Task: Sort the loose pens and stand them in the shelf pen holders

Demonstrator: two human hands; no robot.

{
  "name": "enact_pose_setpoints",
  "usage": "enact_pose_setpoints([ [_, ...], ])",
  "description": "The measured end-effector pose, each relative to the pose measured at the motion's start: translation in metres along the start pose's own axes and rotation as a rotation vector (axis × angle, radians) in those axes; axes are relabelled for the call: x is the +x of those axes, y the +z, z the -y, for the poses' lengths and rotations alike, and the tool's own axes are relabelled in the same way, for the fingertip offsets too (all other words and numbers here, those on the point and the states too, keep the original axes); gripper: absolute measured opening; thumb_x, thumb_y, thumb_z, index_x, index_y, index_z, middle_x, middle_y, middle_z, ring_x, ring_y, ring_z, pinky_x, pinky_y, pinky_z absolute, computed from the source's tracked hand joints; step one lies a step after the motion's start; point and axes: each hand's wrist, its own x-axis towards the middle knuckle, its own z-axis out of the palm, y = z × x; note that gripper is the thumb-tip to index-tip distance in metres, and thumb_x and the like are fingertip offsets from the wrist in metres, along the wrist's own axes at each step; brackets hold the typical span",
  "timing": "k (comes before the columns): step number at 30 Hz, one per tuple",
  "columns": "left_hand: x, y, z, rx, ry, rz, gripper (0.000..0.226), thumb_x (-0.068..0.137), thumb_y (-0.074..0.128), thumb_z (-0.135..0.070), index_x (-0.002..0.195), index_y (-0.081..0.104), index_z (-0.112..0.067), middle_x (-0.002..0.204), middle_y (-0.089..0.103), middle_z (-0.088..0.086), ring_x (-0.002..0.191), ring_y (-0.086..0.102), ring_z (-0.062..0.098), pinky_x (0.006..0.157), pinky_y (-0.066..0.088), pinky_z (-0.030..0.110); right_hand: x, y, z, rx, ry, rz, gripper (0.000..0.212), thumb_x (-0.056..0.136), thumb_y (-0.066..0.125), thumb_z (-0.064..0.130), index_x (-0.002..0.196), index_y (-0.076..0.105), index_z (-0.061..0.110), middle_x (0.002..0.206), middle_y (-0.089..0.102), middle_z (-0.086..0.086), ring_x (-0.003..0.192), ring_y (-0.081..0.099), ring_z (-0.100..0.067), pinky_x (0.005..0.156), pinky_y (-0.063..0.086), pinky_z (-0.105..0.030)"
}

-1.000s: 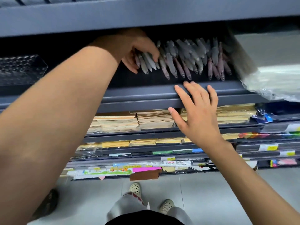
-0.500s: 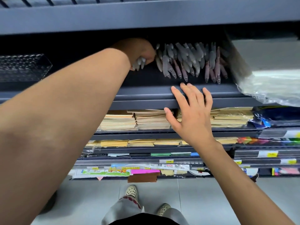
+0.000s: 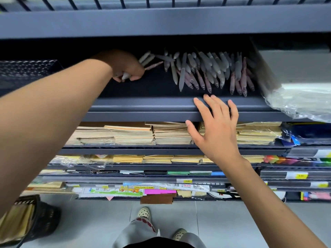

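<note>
Several grey and mauve pens (image 3: 211,72) lie loose in a heap on the dark upper shelf (image 3: 143,106). My left hand (image 3: 125,66) reaches deep into that shelf and grips a small bunch of pens (image 3: 149,60), whose ends stick out on both sides of my fist, to the left of the heap. My right hand (image 3: 217,129) lies flat with spread fingers on the shelf's front lip, just below the heap. A black mesh holder (image 3: 26,68) stands at the shelf's left end.
A plastic-wrapped grey pack (image 3: 297,83) fills the shelf's right end. Lower shelves carry stacked brown notebooks (image 3: 132,133), paper pads and price tags. A dark basket (image 3: 30,221) stands on the floor at the left, beside my feet (image 3: 143,213).
My left hand closed round a few pens at the heap's left edge and pulled them leftward, away from the heap. My right hand stayed on the shelf lip.
</note>
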Motion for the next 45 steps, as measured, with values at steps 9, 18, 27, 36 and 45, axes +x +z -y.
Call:
enact_pose_setpoints([
  [9, 0.002, -0.012, 0.011, 0.022, 0.013, 0.073, 0.029, 0.084, 0.075, -0.033, 0.084, 0.058, -0.010, 0.085, 0.063, 0.010, 0.089, 0.061, 0.025, 0.091, 0.052, 0.040, 0.000, 0.004, 0.004, 0.005, 0.018, -0.035, 0.055, 0.092, 0.045, 0.051, 0.138, 0.048, 0.021, 0.142, 0.048, -0.006, 0.138, 0.037, -0.022, 0.117, 0.016, -0.050],
  [18, 0.007, -0.008, -0.008, 0.050, -0.036, 0.122, 0.041, 0.082, 0.075, -0.029, 0.111, 0.062, -0.002, 0.114, 0.065, 0.018, 0.108, 0.062, 0.033, 0.094, 0.054, 0.046, 0.003, -0.006, 0.010, 0.026, 0.061, 0.022, 0.053, 0.092, 0.045, 0.054, 0.134, 0.051, 0.022, 0.138, 0.051, -0.004, 0.135, 0.039, -0.021, 0.117, 0.017, -0.049],
  [27, -0.024, -0.006, 0.002, 0.119, 0.091, 0.017, 0.040, 0.079, 0.053, -0.022, 0.050, 0.067, 0.001, 0.050, 0.063, 0.024, 0.038, 0.057, 0.024, 0.047, 0.040, 0.021, 0.069, -0.030, 0.030, 0.154, 0.172, 0.007, 0.034, 0.093, 0.048, 0.037, 0.101, 0.068, 0.011, 0.092, 0.064, -0.014, 0.093, 0.054, -0.034, 0.084, 0.041, -0.040],
  [36, -0.028, 0.014, 0.039, -0.232, 0.062, -0.179, 0.018, 0.073, 0.059, -0.023, 0.066, 0.069, -0.008, 0.045, 0.065, -0.002, 0.036, 0.062, 0.010, 0.038, 0.040, 0.014, 0.182, -0.001, 0.054, 0.141, -0.009, 0.281, 0.025, 0.090, 0.050, 0.025, 0.111, 0.062, 0.020, 0.117, 0.064, -0.014, 0.105, 0.060, -0.038, 0.079, 0.045, -0.033],
  [45, -0.067, 0.037, 0.066, -0.744, -0.016, -0.304, 0.009, 0.075, 0.063, -0.020, 0.069, 0.065, -0.014, 0.050, 0.066, -0.003, 0.029, 0.048, 0.010, 0.034, 0.035, 0.014, 0.211, 0.030, 0.058, 0.227, 0.105, 0.391, 0.050, 0.099, 0.041, 0.027, 0.148, 0.028, 0.022, 0.155, 0.027, -0.008, 0.141, 0.026, -0.028, 0.109, 0.021, -0.028],
])
